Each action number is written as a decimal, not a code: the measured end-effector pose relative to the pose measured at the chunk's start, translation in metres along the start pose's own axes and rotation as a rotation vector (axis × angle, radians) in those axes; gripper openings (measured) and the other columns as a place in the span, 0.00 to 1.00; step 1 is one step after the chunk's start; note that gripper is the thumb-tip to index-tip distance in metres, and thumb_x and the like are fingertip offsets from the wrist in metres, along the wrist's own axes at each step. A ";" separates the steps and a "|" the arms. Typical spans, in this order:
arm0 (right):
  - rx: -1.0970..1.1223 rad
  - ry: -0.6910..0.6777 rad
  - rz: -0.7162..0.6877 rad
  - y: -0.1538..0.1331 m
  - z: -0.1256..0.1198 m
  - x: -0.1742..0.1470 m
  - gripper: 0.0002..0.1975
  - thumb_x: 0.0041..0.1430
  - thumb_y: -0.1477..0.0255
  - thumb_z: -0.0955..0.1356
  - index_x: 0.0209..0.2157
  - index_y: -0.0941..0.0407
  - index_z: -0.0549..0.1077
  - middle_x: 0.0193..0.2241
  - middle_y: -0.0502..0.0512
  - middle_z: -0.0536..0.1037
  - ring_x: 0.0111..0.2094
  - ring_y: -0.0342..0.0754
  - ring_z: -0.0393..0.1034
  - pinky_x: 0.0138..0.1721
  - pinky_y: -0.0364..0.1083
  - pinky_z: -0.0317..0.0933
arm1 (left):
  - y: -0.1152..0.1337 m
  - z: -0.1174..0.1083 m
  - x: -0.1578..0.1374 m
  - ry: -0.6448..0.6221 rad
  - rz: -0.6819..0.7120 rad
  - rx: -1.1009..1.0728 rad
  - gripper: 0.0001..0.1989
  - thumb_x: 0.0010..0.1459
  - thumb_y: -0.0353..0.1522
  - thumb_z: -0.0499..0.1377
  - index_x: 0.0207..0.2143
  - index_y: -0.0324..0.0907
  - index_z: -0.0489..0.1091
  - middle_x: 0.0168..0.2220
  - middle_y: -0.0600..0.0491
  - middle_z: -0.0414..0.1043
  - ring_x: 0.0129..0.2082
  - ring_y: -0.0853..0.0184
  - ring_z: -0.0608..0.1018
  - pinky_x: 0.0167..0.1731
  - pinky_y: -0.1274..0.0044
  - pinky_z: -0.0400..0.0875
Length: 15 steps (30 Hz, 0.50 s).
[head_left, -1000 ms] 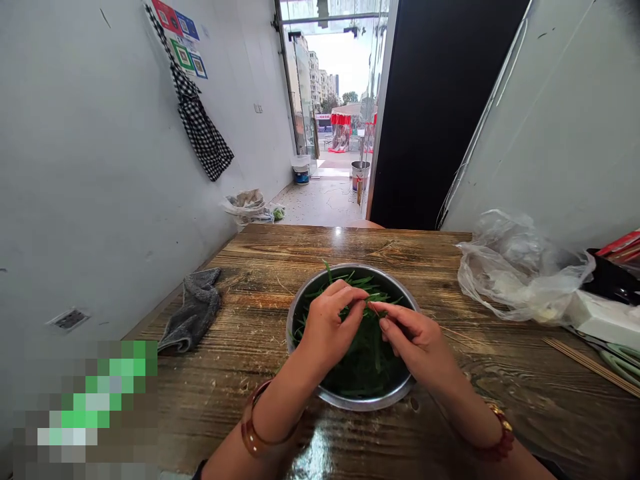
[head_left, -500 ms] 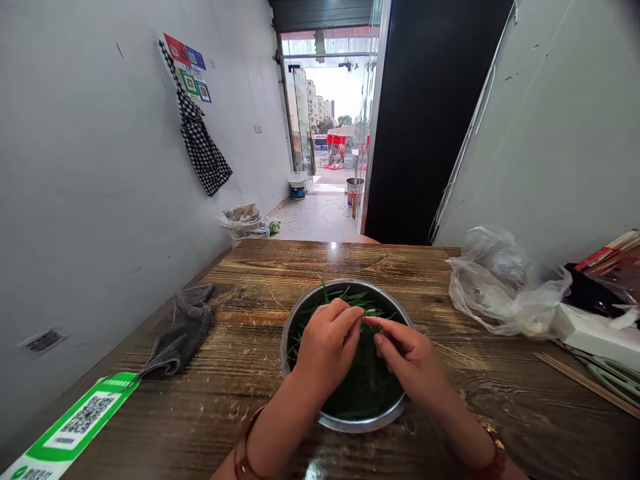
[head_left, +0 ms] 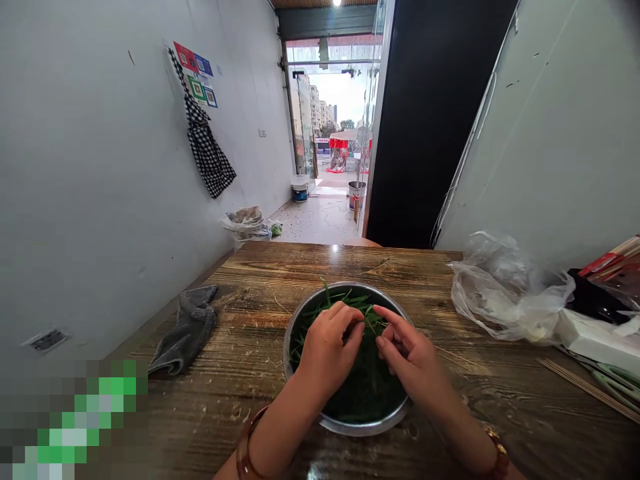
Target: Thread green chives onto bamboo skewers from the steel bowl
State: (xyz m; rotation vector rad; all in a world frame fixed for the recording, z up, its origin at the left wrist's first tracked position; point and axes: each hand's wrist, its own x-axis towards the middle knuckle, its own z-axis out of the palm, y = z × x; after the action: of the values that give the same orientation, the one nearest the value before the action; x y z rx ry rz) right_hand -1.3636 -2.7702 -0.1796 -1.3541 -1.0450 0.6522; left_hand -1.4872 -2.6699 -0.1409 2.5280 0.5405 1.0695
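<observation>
A round metal bowl (head_left: 290, 360) stands on the wooden table, holding long green leaves (head_left: 345, 297) in dark, shadowed contents. Over its middle, my left hand (head_left: 327, 340) pinches one end of a thin, light-coloured strand (head_left: 369, 325) between thumb and forefinger. Facing it from the right is my right hand (head_left: 413, 353), with the forefinger stretched out and the thumb against its curled fingers near the strand's other end. What those curled fingers hold is hidden. The two hands are a small gap apart.
A grey cloth (head_left: 187, 330) lies at the left of the wooden table (head_left: 240, 393). On the right are a crumpled plastic bag (head_left: 505, 293), a white box (head_left: 590, 340), thin sticks (head_left: 585, 387) and green-handled scissors (head_left: 617, 387). Small scraps dot the tabletop.
My right forefinger has lifted and straightened away from my left fingertips, widening the gap between the hands. The whole view has shifted slightly; the bowl stays in place.
</observation>
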 end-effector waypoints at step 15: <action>0.036 0.053 -0.015 -0.004 -0.006 -0.002 0.12 0.59 0.67 0.66 0.45 0.54 0.71 0.24 0.45 0.68 0.22 0.38 0.63 0.24 0.41 0.60 | 0.001 -0.001 0.004 -0.242 0.035 -0.286 0.08 0.58 0.25 0.54 0.33 0.41 0.73 0.31 0.52 0.72 0.32 0.70 0.74 0.34 0.78 0.68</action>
State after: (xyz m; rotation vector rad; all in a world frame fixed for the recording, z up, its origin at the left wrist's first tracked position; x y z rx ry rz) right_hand -1.3601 -2.7750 -0.1754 -1.3243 -0.9963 0.6180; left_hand -1.4857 -2.6688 -0.1375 2.3729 0.2577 0.7733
